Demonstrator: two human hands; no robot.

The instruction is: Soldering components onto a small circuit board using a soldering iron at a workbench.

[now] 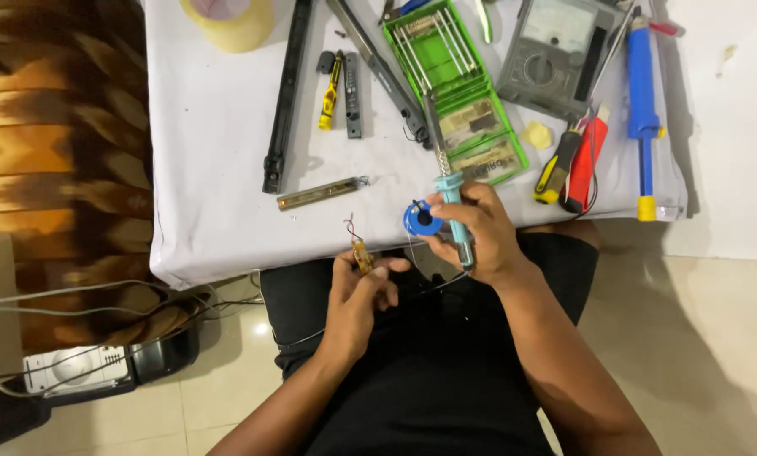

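Observation:
My left hand [357, 291] pinches a small yellowish component [361, 253] with thin red and black wires sticking up, held just below the white table's front edge. My right hand [471, 232] grips a light-blue soldering iron [453, 203], its metal tip pointing away from me toward a green plastic case [459, 84]. The same hand also holds a small blue solder spool [421, 221] against the iron's handle. A cord runs from the iron down across my lap.
A white cloth-covered table [218, 203] carries a tape roll [231, 21], black bars [286, 93], a yellow tool [329, 93], a thin metal strip [321, 192], a grey analog meter [556, 55], a blue desoldering pump [642, 101] and red-and-yellow handled tools [568, 165]. A power strip [75, 371] with cables lies on the floor at left.

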